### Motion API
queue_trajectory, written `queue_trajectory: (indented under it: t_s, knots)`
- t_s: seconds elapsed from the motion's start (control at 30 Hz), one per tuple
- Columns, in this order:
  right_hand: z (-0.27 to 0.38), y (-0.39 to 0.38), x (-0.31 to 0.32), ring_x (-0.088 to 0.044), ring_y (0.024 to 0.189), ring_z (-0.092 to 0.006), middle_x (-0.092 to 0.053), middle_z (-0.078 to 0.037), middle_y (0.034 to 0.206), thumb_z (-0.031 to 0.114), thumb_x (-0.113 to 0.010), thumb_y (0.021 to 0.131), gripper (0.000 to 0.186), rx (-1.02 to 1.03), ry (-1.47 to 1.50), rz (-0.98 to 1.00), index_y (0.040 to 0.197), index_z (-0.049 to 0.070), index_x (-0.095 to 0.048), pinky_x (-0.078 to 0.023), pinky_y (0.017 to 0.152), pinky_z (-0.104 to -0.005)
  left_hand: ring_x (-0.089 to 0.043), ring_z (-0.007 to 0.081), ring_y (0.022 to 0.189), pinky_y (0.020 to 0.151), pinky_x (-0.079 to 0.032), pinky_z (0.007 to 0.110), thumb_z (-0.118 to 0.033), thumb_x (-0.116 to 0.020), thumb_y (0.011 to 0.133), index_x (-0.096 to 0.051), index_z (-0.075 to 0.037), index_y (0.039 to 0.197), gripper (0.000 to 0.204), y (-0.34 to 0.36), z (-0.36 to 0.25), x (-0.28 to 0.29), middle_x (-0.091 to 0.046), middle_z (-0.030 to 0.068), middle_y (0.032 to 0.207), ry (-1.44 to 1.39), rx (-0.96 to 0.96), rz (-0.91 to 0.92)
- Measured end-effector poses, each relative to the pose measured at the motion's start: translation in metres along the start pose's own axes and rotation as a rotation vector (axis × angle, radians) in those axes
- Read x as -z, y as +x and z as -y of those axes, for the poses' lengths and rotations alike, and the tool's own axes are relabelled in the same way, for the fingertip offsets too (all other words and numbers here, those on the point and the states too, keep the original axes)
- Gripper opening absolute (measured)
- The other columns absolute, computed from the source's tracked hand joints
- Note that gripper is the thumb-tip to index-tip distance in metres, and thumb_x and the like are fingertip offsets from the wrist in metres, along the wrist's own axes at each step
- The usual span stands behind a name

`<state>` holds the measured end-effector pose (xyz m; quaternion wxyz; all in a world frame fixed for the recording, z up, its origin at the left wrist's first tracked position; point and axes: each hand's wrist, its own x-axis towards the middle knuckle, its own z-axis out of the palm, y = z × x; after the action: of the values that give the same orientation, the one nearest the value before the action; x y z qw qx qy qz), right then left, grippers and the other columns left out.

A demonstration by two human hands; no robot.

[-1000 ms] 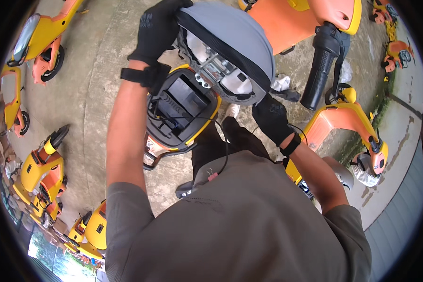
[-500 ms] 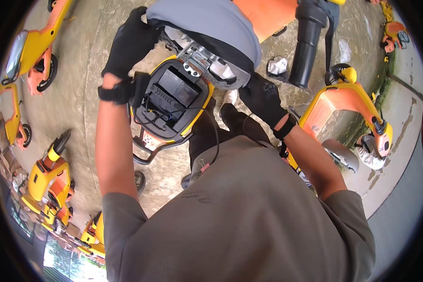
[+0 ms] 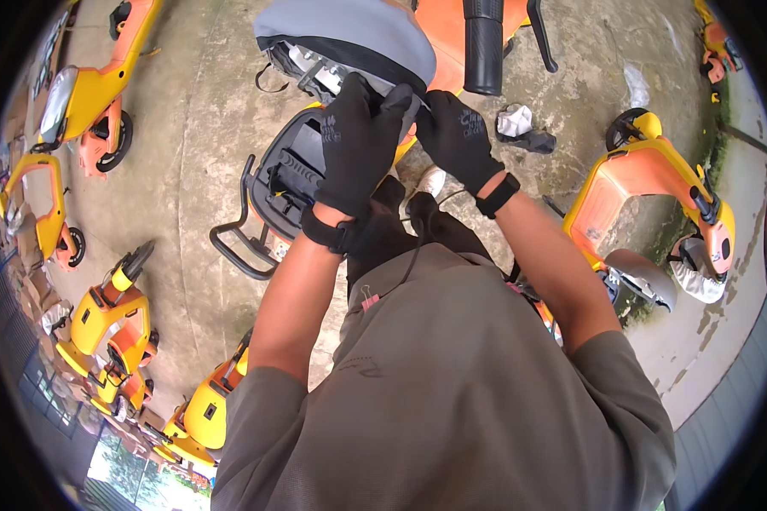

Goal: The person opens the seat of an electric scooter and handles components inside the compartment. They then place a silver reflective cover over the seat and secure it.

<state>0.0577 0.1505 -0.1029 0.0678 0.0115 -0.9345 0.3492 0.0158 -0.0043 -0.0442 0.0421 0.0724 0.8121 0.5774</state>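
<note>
- Grey-blue scooter seat (image 3: 349, 25), domed and smooth on its cover, tipped up at the top of the view over an open black under-seat compartment (image 3: 285, 145); far part cut off by the frame.
- Along its near edge, a broad black band (image 3: 358, 55); beneath that, a silvery metal bracket (image 3: 331, 72) and pale inner patches, partly covered by fingers.
- Thin black loop (image 3: 271, 83) dangling from the underside's left end.
- Left hand (image 3: 354, 149), black-gloved, against the underside toward its right end; cannot tell from here whether clamped, grip partly hidden.
- Right hand (image 3: 460, 140), gloved alike, touching the seat's right end just beside the left hand; grip, clamped or merely resting, impossible to tell.
- Around the compartment's left side, a bent black tubular rail (image 3: 245, 192).
</note>
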Motion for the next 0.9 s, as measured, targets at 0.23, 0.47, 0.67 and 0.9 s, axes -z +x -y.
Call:
queue_trajectory:
  t_s: [0.23, 0.47, 0.67, 0.9]
  knots:
    - [-0.020, 0.015, 0.006, -0.060, 0.061, -0.0343, -0.060, -0.013, 0.065, 0.021, -0.057, 0.083, 0.015, 0.242, -0.103, 0.103, 0.081, 0.006, -0.057, -0.048, 0.056, -0.0451, -0.058, 0.0341, 0.058, 0.053, -0.043, 0.041, -0.019, -0.071, 0.079, -0.048, 0.002, 0.079, 0.031, 0.005, -0.003, 0.005, -0.057, 0.0177, 0.062, 0.161, -0.033, 0.056]
    - [-0.026, -0.003, 0.024, -0.061, 0.069, -0.0353, -0.061, -0.016, 0.073, 0.019, -0.058, 0.083, 0.015, 0.336, 0.046, 0.255, 0.083, 0.005, -0.055, -0.048, 0.062, -0.0451, -0.059, 0.0402, 0.065, 0.056, -0.045, 0.045, -0.020, -0.071, 0.079, -0.050, -0.001, 0.082, 0.029, 0.007, 0.008, -0.002, -0.060, 0.0175, 0.067, 0.345, -0.124, -0.048]
    - [-0.005, -0.007, 0.011, -0.060, 0.069, -0.0359, -0.059, -0.016, 0.072, 0.016, -0.058, 0.083, 0.013, 0.330, 0.109, 0.223, 0.082, 0.003, -0.053, -0.047, 0.062, -0.0452, -0.064, 0.0208, 0.061, 0.057, -0.048, 0.032, -0.022, -0.071, 0.082, -0.063, 0.000, 0.084, 0.023, 0.025, 0.015, 0.025, -0.066, 0.0129, 0.071, 0.377, -0.085, 0.234]
    - [0.008, -0.016, -0.007, -0.058, 0.067, -0.0391, -0.057, -0.018, 0.070, 0.017, -0.059, 0.084, 0.017, 0.098, 0.132, 0.067, 0.079, 0.003, -0.051, -0.046, 0.057, -0.0458, -0.065, 0.0191, 0.062, 0.058, -0.048, 0.031, -0.019, -0.066, 0.086, -0.065, 0.004, 0.089, 0.023, 0.022, 0.005, 0.023, -0.067, 0.0130, 0.071, 0.086, -0.056, 0.406]
